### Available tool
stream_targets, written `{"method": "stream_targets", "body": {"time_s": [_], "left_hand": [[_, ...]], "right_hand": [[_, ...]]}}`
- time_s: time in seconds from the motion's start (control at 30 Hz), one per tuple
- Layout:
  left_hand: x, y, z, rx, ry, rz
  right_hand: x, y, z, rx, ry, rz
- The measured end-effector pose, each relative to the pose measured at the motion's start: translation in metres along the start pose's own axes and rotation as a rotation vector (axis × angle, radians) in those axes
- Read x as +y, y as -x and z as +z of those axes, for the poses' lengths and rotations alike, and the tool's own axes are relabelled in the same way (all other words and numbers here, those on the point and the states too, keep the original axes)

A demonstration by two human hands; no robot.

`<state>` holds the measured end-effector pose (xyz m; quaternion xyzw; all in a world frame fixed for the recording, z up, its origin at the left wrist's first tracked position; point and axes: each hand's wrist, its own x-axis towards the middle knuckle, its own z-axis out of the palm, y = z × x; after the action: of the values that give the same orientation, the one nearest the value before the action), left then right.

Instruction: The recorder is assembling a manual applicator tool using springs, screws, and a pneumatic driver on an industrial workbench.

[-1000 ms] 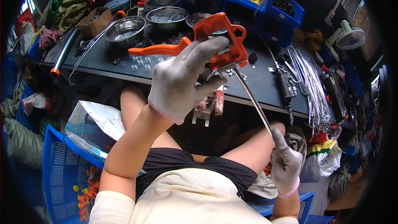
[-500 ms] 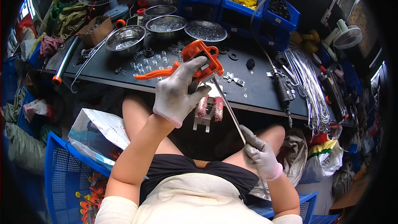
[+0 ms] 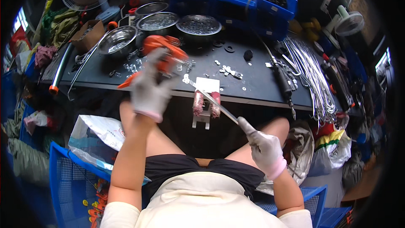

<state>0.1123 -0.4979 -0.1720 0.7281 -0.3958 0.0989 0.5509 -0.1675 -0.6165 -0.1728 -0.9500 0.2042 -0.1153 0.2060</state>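
Note:
My left hand (image 3: 149,90), in a grey-white work glove and smeared by motion, grips an orange caulking-gun handle (image 3: 155,44) above the table's left part. The handle's lever sticks out toward the lower left. My gloved right hand (image 3: 265,147) is closed around the lower end of a thin metal rod (image 3: 218,107). That rod slants up to the left, its far tip by the white plate of a small bench fixture (image 3: 208,84) at the table's front edge. Handle and rod are apart.
Steel bowls (image 3: 198,24) of small parts stand behind on the dark table (image 3: 168,85). Clear springs (image 3: 134,65) and white washers (image 3: 228,71) lie loose. At right are a hanging power screwdriver (image 3: 282,82) and bent metal rods (image 3: 310,80). Blue bins (image 3: 272,9) line the back.
My left hand has swung left with the orange handle, away from the rod's tip. The rod has tilted lower, and the view has shifted slightly.

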Motion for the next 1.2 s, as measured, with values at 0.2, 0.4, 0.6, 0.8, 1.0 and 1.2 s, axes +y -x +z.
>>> {"method": "stream_targets", "body": {"time_s": [0.2,0.4,0.6,0.8,1.0,1.2], "left_hand": [[0.003,-0.004,-0.024,0.146,0.532,-0.216],[0.039,0.032,0.010,-0.024,0.650,-0.230],[0.052,0.061,0.015,-0.073,0.580,-0.275],[0.055,0.070,0.053,-0.244,0.619,-0.380],[0.054,0.073,0.076,-0.450,0.711,-0.374],[0.047,0.068,0.058,-0.366,1.066,-0.592]], "right_hand": [[0.062,-0.047,-0.003,0.385,-0.264,0.272],[0.159,-0.162,-0.023,0.397,-0.094,0.413],[0.084,-0.137,0.006,-0.597,-2.193,0.193],[-0.028,-0.071,0.036,0.110,-1.497,0.213],[-0.002,-0.051,0.038,0.172,-1.488,0.249],[0.010,-0.056,0.016,0.182,-1.276,0.273]]}}
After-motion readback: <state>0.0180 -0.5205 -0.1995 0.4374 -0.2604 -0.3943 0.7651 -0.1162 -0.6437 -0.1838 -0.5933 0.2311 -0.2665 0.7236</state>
